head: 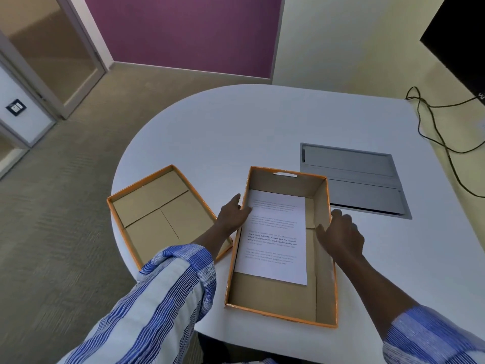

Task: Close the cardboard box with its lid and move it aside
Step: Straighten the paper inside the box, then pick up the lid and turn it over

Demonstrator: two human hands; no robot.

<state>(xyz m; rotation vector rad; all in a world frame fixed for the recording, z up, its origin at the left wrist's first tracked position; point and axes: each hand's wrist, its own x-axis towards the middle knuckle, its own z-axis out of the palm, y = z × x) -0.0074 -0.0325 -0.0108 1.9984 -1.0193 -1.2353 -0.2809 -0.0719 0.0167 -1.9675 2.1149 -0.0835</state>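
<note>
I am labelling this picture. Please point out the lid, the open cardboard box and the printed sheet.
lid [147,206]: head view, on its brown inner face.
cardboard box [321,261]: head view, on its right inner wall.
printed sheet [275,240]: head view, at its middle.

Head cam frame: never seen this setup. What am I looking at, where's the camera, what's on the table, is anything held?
There is no robot here. A person wears one wide-angle camera on the head, looking forward and down, so you see their own two arms in striped sleeves.

On the white table stands an open cardboard box with orange edges. A printed sheet lies flat on its floor. To its left lies the lid, upside down, partly over the table's edge. Beyond the box, a grey hatch is set into the tabletop, and a black cable trails on the far right.

The left hand rests at the box's left wall, fingers over the rim near the sheet. The right hand sits at the right wall. Neither hand has lifted anything; whether they grip the walls is unclear. The lid is not yet on.
</note>
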